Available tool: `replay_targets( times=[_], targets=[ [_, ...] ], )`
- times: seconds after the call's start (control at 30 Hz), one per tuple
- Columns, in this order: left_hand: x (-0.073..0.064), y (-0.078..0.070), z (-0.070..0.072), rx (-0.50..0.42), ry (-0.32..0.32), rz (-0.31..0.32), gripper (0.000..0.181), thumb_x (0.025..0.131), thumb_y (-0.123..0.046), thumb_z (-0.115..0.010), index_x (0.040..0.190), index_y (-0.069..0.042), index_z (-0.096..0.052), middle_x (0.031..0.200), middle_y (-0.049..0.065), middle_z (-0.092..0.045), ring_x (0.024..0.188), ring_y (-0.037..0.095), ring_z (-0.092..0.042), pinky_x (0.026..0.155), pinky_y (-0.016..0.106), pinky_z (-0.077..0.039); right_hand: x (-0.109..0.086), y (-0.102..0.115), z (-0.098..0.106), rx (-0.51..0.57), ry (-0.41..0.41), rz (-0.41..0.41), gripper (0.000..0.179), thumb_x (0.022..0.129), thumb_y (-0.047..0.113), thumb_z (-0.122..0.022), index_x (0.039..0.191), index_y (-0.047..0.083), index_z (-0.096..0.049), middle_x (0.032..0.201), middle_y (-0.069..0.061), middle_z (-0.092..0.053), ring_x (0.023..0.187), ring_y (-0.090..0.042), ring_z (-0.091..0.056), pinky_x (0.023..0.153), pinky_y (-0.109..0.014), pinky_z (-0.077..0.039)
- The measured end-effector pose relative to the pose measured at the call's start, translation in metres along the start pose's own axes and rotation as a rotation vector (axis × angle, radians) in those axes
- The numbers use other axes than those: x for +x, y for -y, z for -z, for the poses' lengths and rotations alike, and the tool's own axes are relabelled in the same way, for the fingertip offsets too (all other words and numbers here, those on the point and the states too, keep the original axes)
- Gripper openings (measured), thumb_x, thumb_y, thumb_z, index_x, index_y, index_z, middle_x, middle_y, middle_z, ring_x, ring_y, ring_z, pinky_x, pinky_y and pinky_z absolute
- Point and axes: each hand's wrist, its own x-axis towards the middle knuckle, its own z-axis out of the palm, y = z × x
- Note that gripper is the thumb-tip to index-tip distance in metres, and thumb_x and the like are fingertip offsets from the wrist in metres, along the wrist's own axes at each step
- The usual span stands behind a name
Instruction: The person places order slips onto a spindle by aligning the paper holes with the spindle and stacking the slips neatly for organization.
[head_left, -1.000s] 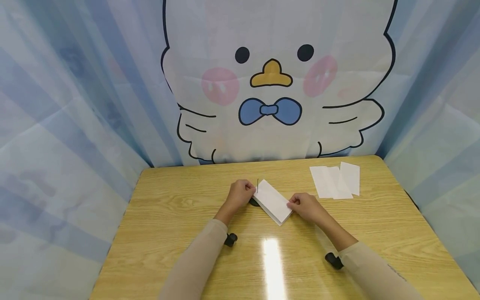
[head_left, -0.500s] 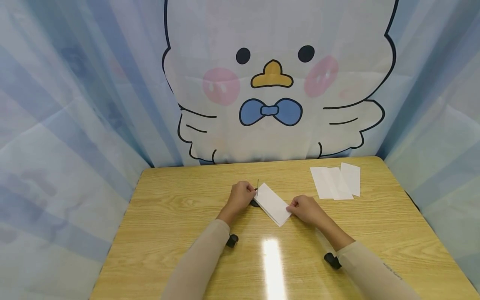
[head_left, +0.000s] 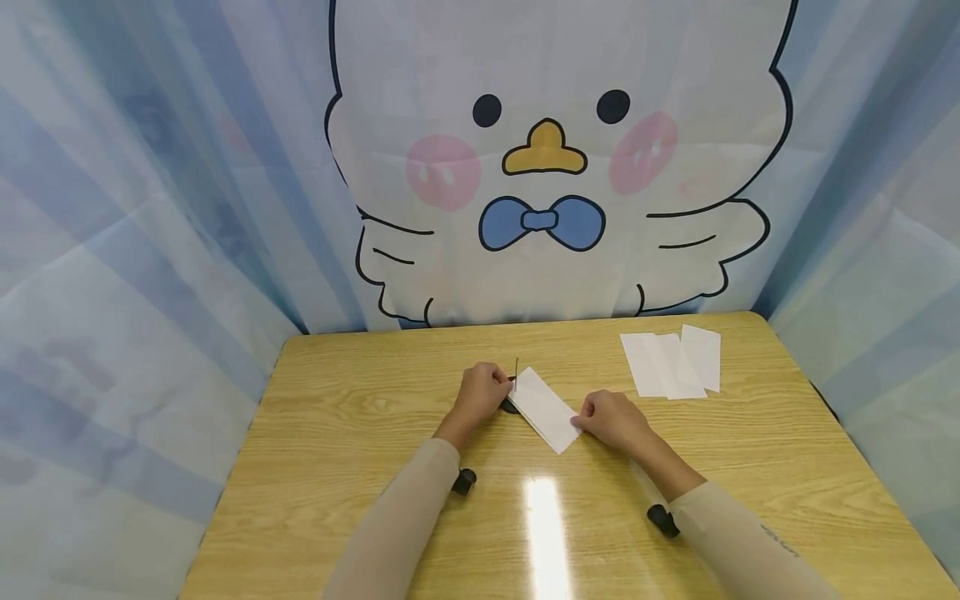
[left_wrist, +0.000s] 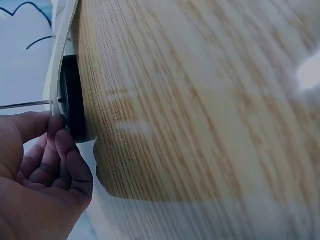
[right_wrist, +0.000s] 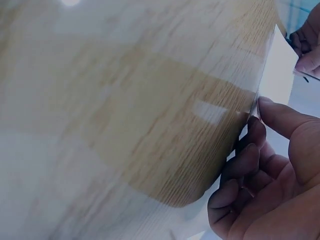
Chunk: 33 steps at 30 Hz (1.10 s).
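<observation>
Near the table's middle, white slips of paper (head_left: 546, 410) lie one over another, slanting down to the right. Their upper left corner is pierced by the thin upright rod (head_left: 516, 367) of a receipt spike, whose round black base (left_wrist: 75, 100) shows just beneath in the left wrist view. My left hand (head_left: 480, 398) pinches the paper between thumb and fingertip right beside the rod. At the opposite lower right corner my right hand (head_left: 611, 419) pinches the slips with thumb on top and fingers below. The paper covers part of the base in the head view.
Several loose white paper slips (head_left: 667, 364) lie overlapping at the back right of the wooden table (head_left: 360, 467). A curtain (head_left: 420, 275) with a cartoon bird hangs behind the table's back edge. Black wrist cameras sit under both forearms.
The slips have come down a little along the rod, and the gap between their layers has narrowed. Both hands keep their pinch and have shifted only slightly.
</observation>
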Motion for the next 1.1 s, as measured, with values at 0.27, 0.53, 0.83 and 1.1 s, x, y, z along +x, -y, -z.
replay_targets(
  times=[0.27, 0.53, 0.83, 1.1],
  targets=[
    [-0.001, 0.004, 0.009, 0.005, -0.009, -0.02, 0.013, 0.1, -0.018, -0.068, 0.091, -0.009, -0.073, 0.081, 0.003, -0.065, 0.07, 0.014, -0.056, 0.061, 0.026, -0.047, 0.0, -0.003, 0.003, 0.039, -0.016, 0.013, 0.026, 0.094, 0.03, -0.075, 0.08, 0.012, -0.064, 0.072, -0.001, -0.061, 0.064, -0.015, -0.052, 0.059, -0.029, -0.042],
    [-0.005, 0.013, 0.017, -0.036, 0.088, -0.094, 0.026, 0.1, -0.021, -0.07, 0.122, -0.008, -0.069, 0.114, 0.006, -0.066, 0.098, 0.02, -0.061, 0.082, 0.036, -0.055, -0.003, -0.012, 0.016, 0.087, -0.066, 0.055, 0.02, 0.097, 0.027, -0.072, 0.092, 0.008, -0.067, 0.082, -0.002, -0.067, 0.072, -0.015, -0.057, 0.068, -0.032, -0.048],
    [-0.01, 0.021, 0.023, 0.028, 0.182, -0.15, 0.05, 0.094, -0.022, -0.079, 0.141, -0.014, -0.063, 0.139, 0.007, -0.062, 0.108, 0.024, -0.059, 0.092, 0.043, -0.053, -0.011, -0.033, 0.036, 0.121, -0.126, 0.037, 0.026, 0.1, 0.03, -0.069, 0.106, 0.005, -0.067, 0.092, -0.005, -0.068, 0.084, -0.017, -0.061, 0.076, -0.035, -0.049],
    [-0.009, 0.028, 0.02, 0.055, 0.184, -0.213, 0.057, 0.089, -0.024, -0.084, 0.141, -0.011, -0.064, 0.144, 0.01, -0.06, 0.117, 0.027, -0.059, 0.099, 0.045, -0.051, -0.012, -0.068, 0.055, 0.115, -0.203, 0.025, 0.033, 0.101, 0.034, -0.068, 0.115, 0.004, -0.065, 0.101, -0.01, -0.07, 0.095, -0.028, -0.068, 0.083, -0.047, -0.054]
  ],
)
